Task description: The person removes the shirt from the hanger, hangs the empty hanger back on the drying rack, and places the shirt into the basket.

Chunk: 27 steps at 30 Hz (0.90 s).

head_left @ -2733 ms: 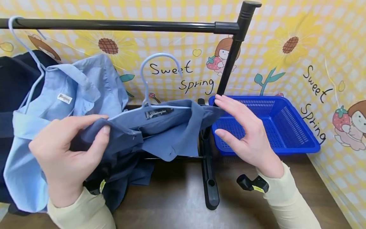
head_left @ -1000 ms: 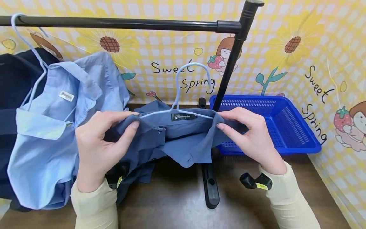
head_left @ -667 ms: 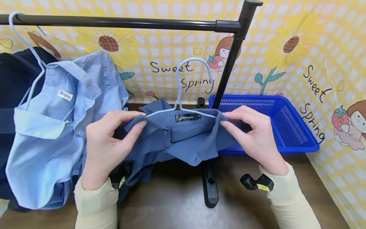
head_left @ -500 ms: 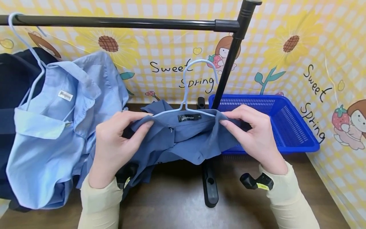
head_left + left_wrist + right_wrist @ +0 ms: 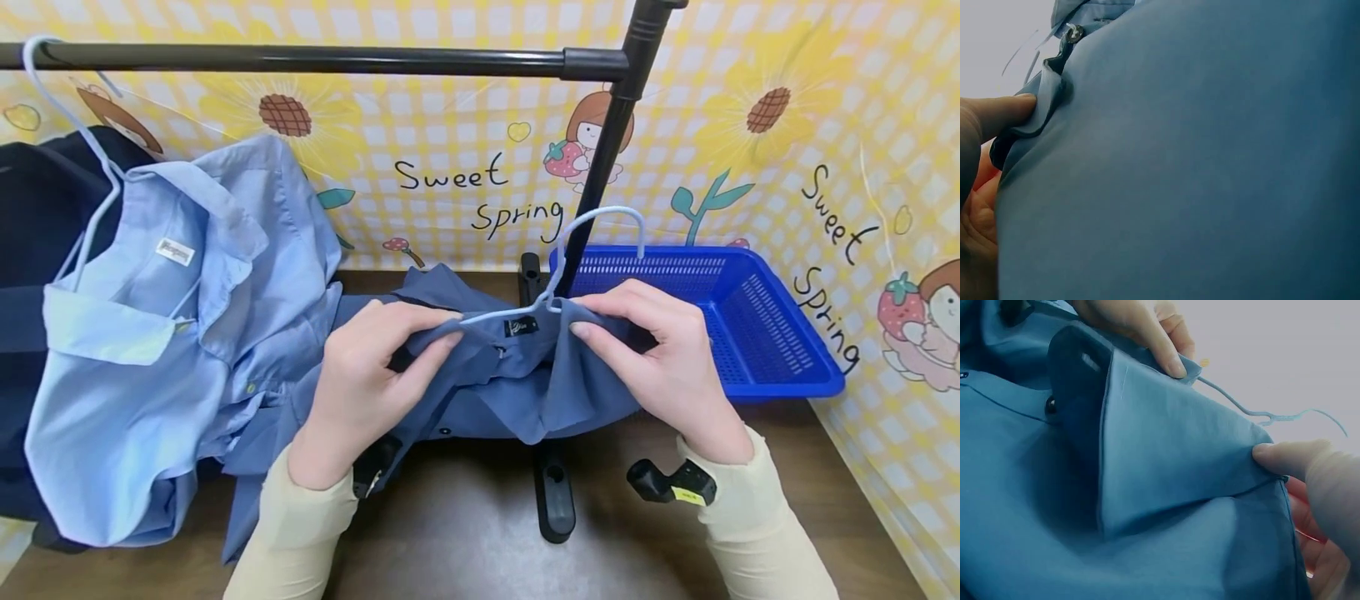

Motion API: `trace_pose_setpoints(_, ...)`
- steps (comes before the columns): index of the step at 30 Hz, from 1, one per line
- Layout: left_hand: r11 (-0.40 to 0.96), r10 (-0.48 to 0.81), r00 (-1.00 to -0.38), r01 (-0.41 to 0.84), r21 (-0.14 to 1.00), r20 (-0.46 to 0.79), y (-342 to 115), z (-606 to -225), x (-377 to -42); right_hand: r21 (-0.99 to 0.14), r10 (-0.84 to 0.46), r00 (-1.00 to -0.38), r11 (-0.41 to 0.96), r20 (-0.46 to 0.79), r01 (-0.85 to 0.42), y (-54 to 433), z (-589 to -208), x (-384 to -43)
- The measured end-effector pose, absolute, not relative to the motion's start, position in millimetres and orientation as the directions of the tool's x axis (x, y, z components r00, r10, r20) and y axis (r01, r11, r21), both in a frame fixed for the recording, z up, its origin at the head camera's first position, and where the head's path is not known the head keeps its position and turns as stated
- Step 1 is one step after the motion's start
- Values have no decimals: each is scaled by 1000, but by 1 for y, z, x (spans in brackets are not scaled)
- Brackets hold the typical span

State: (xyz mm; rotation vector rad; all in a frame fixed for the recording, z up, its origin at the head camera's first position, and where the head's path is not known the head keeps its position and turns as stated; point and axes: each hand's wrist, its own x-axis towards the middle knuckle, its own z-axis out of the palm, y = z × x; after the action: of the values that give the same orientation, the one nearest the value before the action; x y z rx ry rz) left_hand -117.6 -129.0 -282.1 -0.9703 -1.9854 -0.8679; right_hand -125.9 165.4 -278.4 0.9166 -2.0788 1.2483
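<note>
A dark blue collared shirt [image 5: 480,400] is stretched between both hands over the table, with a pale blue hanger [image 5: 501,317] partly inside its neck. The hanger's hook [image 5: 603,210] stands free, tilted to the right in front of the rack's post. My left hand [image 5: 367,379] pinches the left side of the collar between thumb and fingers, beside the hanger's arm. My right hand [image 5: 660,358] pinches the collar's right side near the base of the hook. The right wrist view shows the shirt's collar flap [image 5: 1166,444] spread between both hands; the hanger's right arm is hidden by cloth.
A black rack bar [image 5: 315,58] crosses the back, joined to an upright post [image 5: 611,150] with a foot [image 5: 553,492] on the table. A light blue shirt [image 5: 127,417] hangs at left beside a dark garment [image 5: 45,200]. A blue basket [image 5: 772,333] sits behind the right hand.
My right hand has taken hold of the collar. My left hand has moved right with its side of the shirt, and the hanger has slid right, its hook lower and tilted.
</note>
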Motion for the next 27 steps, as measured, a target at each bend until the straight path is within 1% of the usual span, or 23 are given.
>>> trace_pose_setpoints(4, 458, 333, -397, 861, 221, 855, -122, -281, -118, -508, -257, -604, 354, 755, -785, 172, -274, -121)
trace_pose_setpoints(7, 442, 329, -371, 873, 206, 869, -120, -278, -117, -475, -232, -575, 371, 785, -798, 179, -269, -118)
trace_pose_setpoints(12, 448, 310, -344, 875, 183, 886, -122, -270, -116, -466, -108, -550, 412, 828, -783, 192, -261, -112)
trace_pose_setpoints(16, 433, 284, -356, 876, 213, 890, -126, -265, -115, -504, 4, -554, 422, 833, -754, 202, -256, -109)
trace_pose_setpoints(23, 396, 267, -389, 878, 268, 882, -132, -257, -110, -567, 128, -568, 393, 813, -724, 216, -247, -103)
trace_pose_setpoints(25, 401, 259, -400, 872, 279, 879, -134, -255, -107, -591, 154, -574, 310, 804, -745, 217, -247, -102)
trace_pose_setpoints(27, 422, 241, -416, 858, 292, 877, -136, -253, -105, -602, 159, -581, 256, 798, -757, 216, -248, -103)
